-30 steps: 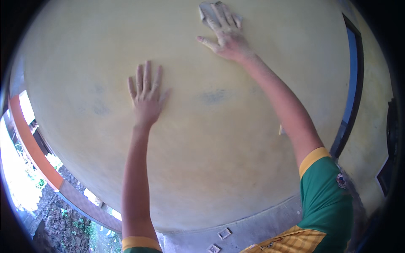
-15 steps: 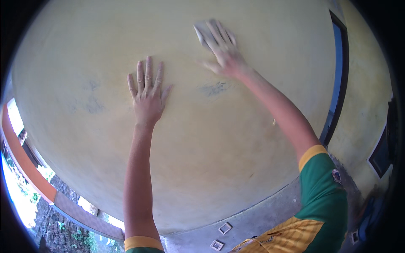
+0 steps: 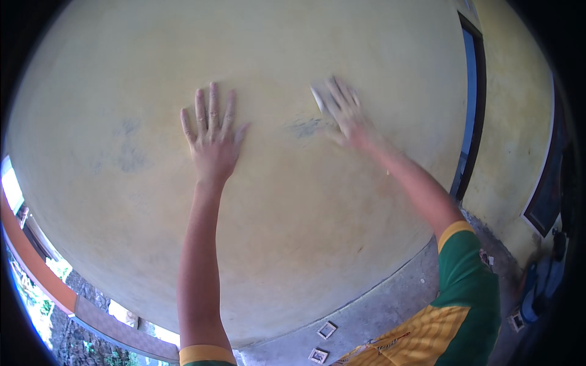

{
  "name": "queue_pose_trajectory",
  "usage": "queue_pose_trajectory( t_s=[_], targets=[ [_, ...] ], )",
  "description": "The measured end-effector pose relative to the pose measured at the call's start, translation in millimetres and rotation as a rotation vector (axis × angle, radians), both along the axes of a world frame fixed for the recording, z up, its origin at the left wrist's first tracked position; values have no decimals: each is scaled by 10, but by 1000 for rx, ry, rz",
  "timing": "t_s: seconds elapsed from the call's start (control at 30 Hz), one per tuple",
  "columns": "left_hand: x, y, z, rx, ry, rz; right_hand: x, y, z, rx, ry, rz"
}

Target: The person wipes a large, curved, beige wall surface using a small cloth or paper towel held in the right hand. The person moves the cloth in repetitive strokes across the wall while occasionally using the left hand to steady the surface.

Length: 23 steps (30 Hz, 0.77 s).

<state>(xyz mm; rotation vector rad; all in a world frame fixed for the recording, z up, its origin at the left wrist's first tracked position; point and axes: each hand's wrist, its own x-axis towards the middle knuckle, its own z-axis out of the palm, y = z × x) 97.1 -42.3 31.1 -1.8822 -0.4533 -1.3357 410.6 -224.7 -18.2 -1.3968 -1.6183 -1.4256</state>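
A pale yellow plastered wall (image 3: 287,226) fills most of the view. My left hand (image 3: 212,146) lies flat on it with the fingers spread, holding nothing. Further right, my right hand (image 3: 351,119) presses a thin greyish-white sheet, which looks like folded sandpaper (image 3: 317,97), against the plaster. The sheet's edge sticks out left of the fingers, and the rest is hidden under them. Motion blurs this hand. Just left of it is a dark scuffed patch (image 3: 305,127); another grey patch (image 3: 130,152) shows left of my left hand.
At the right stands a dark door or window frame (image 3: 476,110) with a blue inner edge. Two small square frame-like pieces (image 3: 326,330) lie on the grey floor (image 3: 397,296) below. An orange-topped ledge (image 3: 46,274) runs along the lower left, with greenery beyond.
My right hand has swept down and to the right across the wall with the sheet under it. My left hand stays in place on the plaster. The view has shifted slightly.
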Motion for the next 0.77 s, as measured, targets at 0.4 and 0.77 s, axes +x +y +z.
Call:
queue_pose_trajectory(
  t_s=[0.4,0.77],
  targets=[
    [-93,8,-229,-49,-10,82,-167,-81,-926,-424,24,76],
    [442,-383,-1027,-254,-107,57,-475,556,649,146,32,211]
  ],
)
